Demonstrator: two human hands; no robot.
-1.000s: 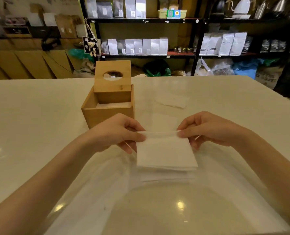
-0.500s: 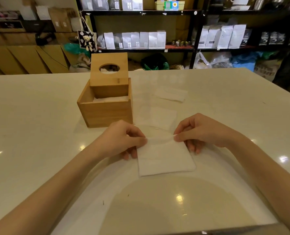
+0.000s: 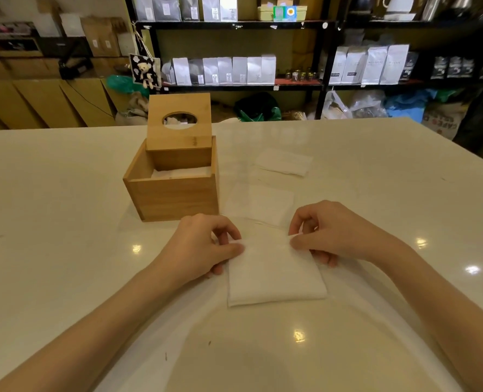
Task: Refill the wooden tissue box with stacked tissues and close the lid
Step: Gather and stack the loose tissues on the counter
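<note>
white tissue stack point(image 3: 274, 275) pinched at far corners by left hand point(image 3: 199, 247) and right hand point(image 3: 330, 232).

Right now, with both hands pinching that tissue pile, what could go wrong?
The left hand and right hand pinch only the far edge of the tissue stack, so lower sheets might slip out when lifted. The lid stands propped in the wooden box; a bump might topple it.
</note>
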